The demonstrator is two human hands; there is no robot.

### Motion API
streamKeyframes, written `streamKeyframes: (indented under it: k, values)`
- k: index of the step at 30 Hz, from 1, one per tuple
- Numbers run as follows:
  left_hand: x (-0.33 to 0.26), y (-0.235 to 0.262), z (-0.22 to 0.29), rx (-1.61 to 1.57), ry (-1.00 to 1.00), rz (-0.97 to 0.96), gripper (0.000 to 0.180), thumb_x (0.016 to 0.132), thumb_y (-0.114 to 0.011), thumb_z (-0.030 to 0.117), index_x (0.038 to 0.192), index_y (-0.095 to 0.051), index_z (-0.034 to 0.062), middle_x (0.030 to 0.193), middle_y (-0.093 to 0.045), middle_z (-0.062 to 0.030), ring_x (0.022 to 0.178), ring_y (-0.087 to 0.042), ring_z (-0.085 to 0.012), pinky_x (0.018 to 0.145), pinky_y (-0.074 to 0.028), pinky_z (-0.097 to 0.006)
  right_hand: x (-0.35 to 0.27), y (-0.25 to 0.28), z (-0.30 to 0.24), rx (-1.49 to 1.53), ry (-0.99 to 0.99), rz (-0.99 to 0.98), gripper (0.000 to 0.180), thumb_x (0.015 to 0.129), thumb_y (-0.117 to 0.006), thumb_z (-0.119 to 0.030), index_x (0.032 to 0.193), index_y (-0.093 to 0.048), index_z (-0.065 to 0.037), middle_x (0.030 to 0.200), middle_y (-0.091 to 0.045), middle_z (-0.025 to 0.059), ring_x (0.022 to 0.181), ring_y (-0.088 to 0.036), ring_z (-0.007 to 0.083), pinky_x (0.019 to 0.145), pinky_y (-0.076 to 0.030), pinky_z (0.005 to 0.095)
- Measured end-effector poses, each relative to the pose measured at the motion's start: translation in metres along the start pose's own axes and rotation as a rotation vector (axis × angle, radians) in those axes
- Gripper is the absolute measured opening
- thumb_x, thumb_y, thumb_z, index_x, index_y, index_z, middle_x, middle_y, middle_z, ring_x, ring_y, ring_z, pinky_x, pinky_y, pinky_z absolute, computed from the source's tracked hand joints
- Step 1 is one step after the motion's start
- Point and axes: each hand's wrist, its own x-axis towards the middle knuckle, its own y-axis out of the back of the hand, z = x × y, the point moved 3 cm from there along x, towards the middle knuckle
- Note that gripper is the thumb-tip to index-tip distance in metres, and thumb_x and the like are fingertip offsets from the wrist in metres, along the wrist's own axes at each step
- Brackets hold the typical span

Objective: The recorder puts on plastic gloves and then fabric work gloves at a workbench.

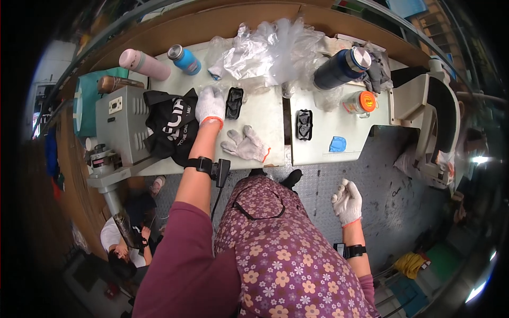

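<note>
My left hand, in a white knit glove with an orange cuff, reaches to the table beside a black cloth bag with white lettering. Its fingers are bent together and point away from me; whatever they may hold is hidden. Just right of it lies a small black plastic case with a hollow inside. A loose white glove rests nearer the table edge. Off the table at the right, my gloved right hand hangs above the floor, its fingers loosely curled and apart, with nothing seen in them.
A second black case and a blue scrap lie on the right table part. Bottles in pink, blue and navy, an orange-lidded jar and plastic bags stand behind. A grey machine flanks the left; a person sits lower left.
</note>
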Motion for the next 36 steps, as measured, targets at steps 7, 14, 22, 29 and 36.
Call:
streamKeyframes:
  k: [7,14,22,29,36]
  values:
    - [0.045,0.037,0.053,-0.060,-0.177,0.034,0.034,0.094,-0.054,0.028,0.116,-0.068,0.0051,0.119,-0.068,-0.0221,0.111,-0.065,-0.0412,0.095,-0.052,-0.049,-0.001,0.005,0.005,-0.016,0.030,0.025,0.024,0.104,-0.054,-0.027,0.102,-0.066,-0.007,0.078,-0.064,0.0017,0.063,-0.058,0.0154,0.060,-0.052,0.0319]
    - [0.045,-0.018,-0.011,0.498,-0.045,-0.298,0.039,0.094,-0.055,0.026,0.127,-0.064,0.0085,0.126,-0.067,-0.0198,0.117,-0.066,-0.0353,0.101,-0.051,-0.048,-0.003,0.012,0.012,-0.004,0.019,0.018,0.023,0.103,-0.055,-0.028,0.103,-0.066,-0.008,0.079,-0.064,0.0017,0.063,-0.059,0.0161,0.060,-0.052,0.0328]
    - [0.058,0.037,0.023,0.162,-0.108,-0.177,0.040,0.091,-0.056,0.027,0.125,-0.065,0.0073,0.121,-0.067,-0.0250,0.115,-0.063,-0.0422,0.100,-0.049,-0.049,-0.004,0.014,0.008,0.019,0.040,0.074,0.023,0.104,-0.053,-0.027,0.102,-0.066,-0.008,0.077,-0.065,0.0002,0.064,-0.059,0.0147,0.059,-0.051,0.0317]
    - [0.065,0.060,0.078,-0.588,-0.190,0.090,0.041,0.092,-0.062,0.034,0.116,-0.067,0.0008,0.113,-0.069,-0.0259,0.109,-0.064,-0.0427,0.095,-0.050,-0.045,-0.001,-0.004,0.007,-0.038,0.046,0.062,0.023,0.104,-0.053,-0.027,0.102,-0.067,-0.008,0.078,-0.066,-0.0001,0.063,-0.062,0.0141,0.058,-0.053,0.0322]
    - [-0.096,0.030,0.055,-0.060,-0.353,-0.453,0.042,0.093,-0.062,0.045,0.113,-0.066,0.0078,0.103,-0.069,-0.0196,0.098,-0.067,-0.0384,0.089,-0.053,-0.045,-0.016,-0.001,0.008,0.010,0.073,0.093,0.023,0.104,-0.052,-0.025,0.103,-0.066,-0.008,0.076,-0.065,0.0001,0.060,-0.062,0.0134,0.056,-0.055,0.0306]
